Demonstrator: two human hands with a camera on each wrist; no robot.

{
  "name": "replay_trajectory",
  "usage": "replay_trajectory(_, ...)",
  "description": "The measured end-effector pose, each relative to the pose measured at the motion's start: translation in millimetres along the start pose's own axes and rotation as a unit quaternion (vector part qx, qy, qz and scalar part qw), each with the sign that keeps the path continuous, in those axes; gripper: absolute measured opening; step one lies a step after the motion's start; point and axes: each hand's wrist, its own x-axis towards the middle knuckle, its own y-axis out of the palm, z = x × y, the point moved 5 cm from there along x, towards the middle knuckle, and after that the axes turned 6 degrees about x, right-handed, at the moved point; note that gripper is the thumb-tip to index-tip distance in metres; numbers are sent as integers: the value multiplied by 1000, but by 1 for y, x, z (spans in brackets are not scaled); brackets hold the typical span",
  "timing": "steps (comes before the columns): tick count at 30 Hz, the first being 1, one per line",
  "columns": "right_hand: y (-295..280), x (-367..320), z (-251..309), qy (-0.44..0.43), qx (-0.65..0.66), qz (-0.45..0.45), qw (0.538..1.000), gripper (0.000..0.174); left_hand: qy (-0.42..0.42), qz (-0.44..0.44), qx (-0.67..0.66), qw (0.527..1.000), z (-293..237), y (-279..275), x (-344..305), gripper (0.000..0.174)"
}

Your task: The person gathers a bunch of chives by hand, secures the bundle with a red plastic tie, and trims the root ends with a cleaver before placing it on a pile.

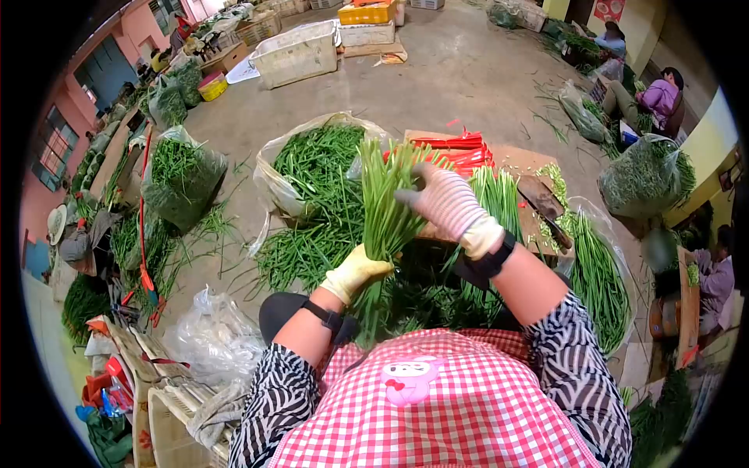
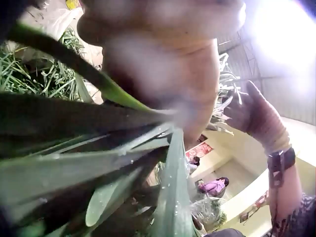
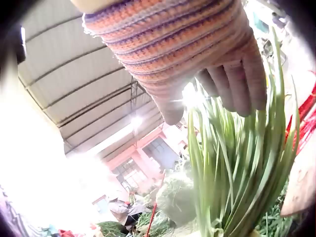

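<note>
My left hand (image 1: 357,273), in a yellow glove, grips an upright bunch of chives (image 1: 381,207) around its lower part. Pale stem ends point up and dark flat leaves (image 2: 173,197) hang below, filling the left wrist view. My right hand (image 1: 451,204) wears a striped knit glove with darker fingertips. Its fingers (image 3: 254,81) reach over the top of the stems with the thumb held apart, fingertips right at the stem ends. More pale chive stems (image 1: 495,199) lie on the wooden board (image 1: 511,160) just right of the bunch.
A cleaver (image 1: 542,199), red ties (image 1: 468,152) and cut stem bits (image 1: 554,183) lie on the board. An open bag of loose chives (image 1: 320,164) stands left, another bag (image 1: 597,273) right. White crate (image 1: 296,58) is ahead; seated people (image 1: 662,97) are at the right.
</note>
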Motion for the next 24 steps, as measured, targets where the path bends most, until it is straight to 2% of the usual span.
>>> replay_trajectory(2, 8, 8, -9, 20, 41, 5, 999, 40, 11, 8, -3, 1000, 1, -2, -2, 48)
replay_trajectory(5, 15, 15, -36, 54, 213, 41, 975, 24, 40, 24, 20, 999, -3, -5, -3, 40)
replay_trajectory(7, 6, 12, -36, 62, 176, 54, 981, 21, -12, 34, 22, 999, -5, -4, -6, 40)
replay_trajectory(11, -14, 13, -43, 91, 404, 72, 907, 23, -4, 62, -7, 998, -1, 0, -3, 50)
replay_trajectory(13, -46, 10, -36, 80, 537, 55, 838, 23, -10, 50, 1, 999, -6, 3, -7, 46)
replay_trajectory(15, -105, -2, -31, 13, 551, -74, 831, 22, -18, 40, -7, 999, -5, 3, -7, 42)
replay_trajectory(17, -150, -21, -27, -67, 561, -200, 800, 22, -28, 30, -33, 999, 0, 1, -6, 39)
replay_trajectory(19, -161, -27, -6, -150, 463, 66, 871, 19, -25, 11, -33, 999, -2, 1, -6, 36)
replay_trajectory(21, -116, -31, 14, -53, 296, 25, 953, 20, -16, -2, -25, 1000, -4, 0, -5, 36)
replay_trajectory(23, -56, -27, 28, -7, 281, 111, 953, 22, 16, -19, 32, 999, -6, -1, -1, 37)
replay_trajectory(24, -29, -19, 14, 31, 278, 73, 957, 29, 33, -28, 61, 997, -6, -2, 1, 37)
